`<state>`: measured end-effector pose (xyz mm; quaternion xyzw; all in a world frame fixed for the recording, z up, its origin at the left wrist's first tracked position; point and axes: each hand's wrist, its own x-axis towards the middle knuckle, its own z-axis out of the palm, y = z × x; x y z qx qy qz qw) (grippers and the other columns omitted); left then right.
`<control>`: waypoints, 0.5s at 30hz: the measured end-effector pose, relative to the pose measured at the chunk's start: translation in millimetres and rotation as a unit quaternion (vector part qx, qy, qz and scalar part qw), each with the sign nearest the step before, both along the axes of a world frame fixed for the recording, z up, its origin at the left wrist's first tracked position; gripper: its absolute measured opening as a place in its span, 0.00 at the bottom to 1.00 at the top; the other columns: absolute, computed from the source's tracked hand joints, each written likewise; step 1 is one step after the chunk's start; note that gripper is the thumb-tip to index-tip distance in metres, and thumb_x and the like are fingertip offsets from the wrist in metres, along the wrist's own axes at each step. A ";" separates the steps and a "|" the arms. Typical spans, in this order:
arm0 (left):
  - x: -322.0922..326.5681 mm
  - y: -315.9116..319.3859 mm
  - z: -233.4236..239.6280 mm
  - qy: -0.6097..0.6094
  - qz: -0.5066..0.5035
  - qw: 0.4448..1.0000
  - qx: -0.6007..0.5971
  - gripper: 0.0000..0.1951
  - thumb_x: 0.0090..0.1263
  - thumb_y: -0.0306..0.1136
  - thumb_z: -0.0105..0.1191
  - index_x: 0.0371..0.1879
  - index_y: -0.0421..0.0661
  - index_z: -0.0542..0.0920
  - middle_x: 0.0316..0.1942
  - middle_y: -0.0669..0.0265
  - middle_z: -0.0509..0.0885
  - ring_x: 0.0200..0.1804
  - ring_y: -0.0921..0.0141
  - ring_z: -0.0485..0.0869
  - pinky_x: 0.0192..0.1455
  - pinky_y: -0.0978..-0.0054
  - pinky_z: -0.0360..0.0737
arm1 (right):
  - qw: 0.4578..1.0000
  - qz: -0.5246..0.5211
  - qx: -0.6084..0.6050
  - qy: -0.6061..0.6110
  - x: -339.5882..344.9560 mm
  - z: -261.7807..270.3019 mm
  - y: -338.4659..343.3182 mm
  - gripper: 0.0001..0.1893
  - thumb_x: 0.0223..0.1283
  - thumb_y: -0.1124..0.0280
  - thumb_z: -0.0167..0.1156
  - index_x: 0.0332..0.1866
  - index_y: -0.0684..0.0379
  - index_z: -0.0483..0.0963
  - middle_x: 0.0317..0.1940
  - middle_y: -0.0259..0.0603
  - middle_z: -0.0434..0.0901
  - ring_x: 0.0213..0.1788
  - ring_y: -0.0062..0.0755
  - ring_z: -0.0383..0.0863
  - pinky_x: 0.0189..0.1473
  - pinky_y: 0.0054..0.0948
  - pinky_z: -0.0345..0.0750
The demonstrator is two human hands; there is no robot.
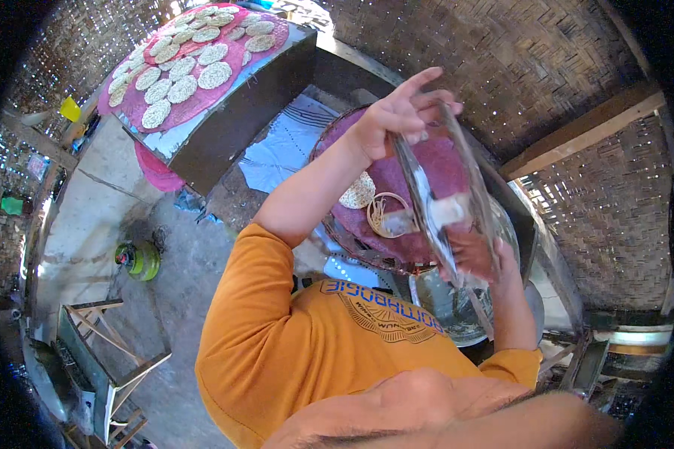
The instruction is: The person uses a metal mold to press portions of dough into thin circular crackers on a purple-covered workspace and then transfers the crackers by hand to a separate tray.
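My left hand (396,120) grips the upper ends of a wooden hand press (418,193), its index finger stretched out. Around the press's lower end is my right hand (480,255), partly hidden behind the bars. The two long bars are blurred, with a whitish cylinder (449,210) between them. Below the press, a round ring mould (390,196) holds thin pale strands. Beside it lies a pale disc of strands (359,191). Both rest on purple mesh cloth (362,227) spread over a round woven basket (337,238).
Many strand discs (182,88) cover pink mesh on a table (241,112) at upper left. A clear tub (455,308) stands by my right forearm. On the concrete floor are a green gas cylinder (144,261) and a wooden-legged stand (98,359). Woven bamboo walls (483,50) surround the space.
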<state>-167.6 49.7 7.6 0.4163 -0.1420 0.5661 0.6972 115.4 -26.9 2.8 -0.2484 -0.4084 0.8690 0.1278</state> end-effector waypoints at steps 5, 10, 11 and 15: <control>-11.8 25.0 -53.6 -0.101 -0.049 0.978 -0.176 0.29 0.59 0.52 0.46 0.57 0.51 0.61 0.40 0.65 0.76 0.52 0.61 0.71 0.53 0.60 0.68 | 0.995 -0.010 0.016 -0.102 -20.0 -2.8 21.7 0.43 0.41 0.43 0.56 0.58 0.66 0.56 0.49 0.53 0.67 0.46 0.46 0.72 0.47 0.42 0.71; -19.9 10.5 -71.4 -0.142 -0.027 0.968 -0.203 0.30 0.58 0.61 0.40 0.52 0.52 0.64 0.36 0.63 0.78 0.45 0.62 0.75 0.50 0.60 0.70 | 0.987 -0.043 0.062 -0.139 -23.1 -8.4 21.7 0.39 0.40 0.49 0.60 0.55 0.65 0.61 0.40 0.49 0.74 0.36 0.41 0.77 0.37 0.33 0.76; -24.0 9.6 -73.4 -0.142 -0.026 0.968 -0.205 0.30 0.58 0.61 0.40 0.52 0.52 0.64 0.36 0.63 0.78 0.45 0.62 0.75 0.50 0.60 0.70 | 0.988 -0.043 0.059 -0.139 -26.7 -7.5 21.6 0.39 0.40 0.49 0.60 0.55 0.65 0.61 0.40 0.49 0.74 0.36 0.41 0.77 0.37 0.33 0.76; -32.2 14.1 -73.6 -0.154 -0.001 0.972 -0.180 0.28 0.60 0.59 0.40 0.51 0.51 0.65 0.32 0.64 0.77 0.43 0.62 0.75 0.49 0.61 0.72 | 0.980 -0.010 0.074 -0.184 -37.5 -10.1 24.8 0.38 0.37 0.47 0.60 0.52 0.64 0.64 0.40 0.47 0.73 0.37 0.36 0.76 0.36 0.32 0.74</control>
